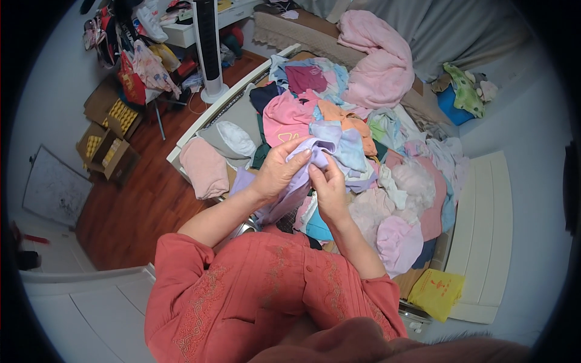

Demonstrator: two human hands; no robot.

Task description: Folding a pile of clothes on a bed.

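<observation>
Both my hands pinch a lavender garment near its collar or band. My left hand point(279, 168) grips its left side, thumb on top. Close beside it, my right hand point(329, 183) pinches the right side between thumb and fingers. The lavender garment point(290, 195) hangs down towards my lap. Beyond the hands lie a pink printed garment point(283, 115), an orange garment point(347, 120), a tie-dyed blue and purple garment point(352, 145) and a magenta garment point(306, 79). To the right are a sheer whitish ruffled piece point(413, 181) and a light pink bundle point(397, 240).
Clothes cover much of a bed with a white frame point(245, 93). A folded pink towel-like cloth point(206, 168) lies at its left edge, a pink quilt point(379, 75) at its far side. A tower fan point(209, 54) and open cardboard boxes point(120, 165) stand left. A yellow bag point(438, 292) is at right.
</observation>
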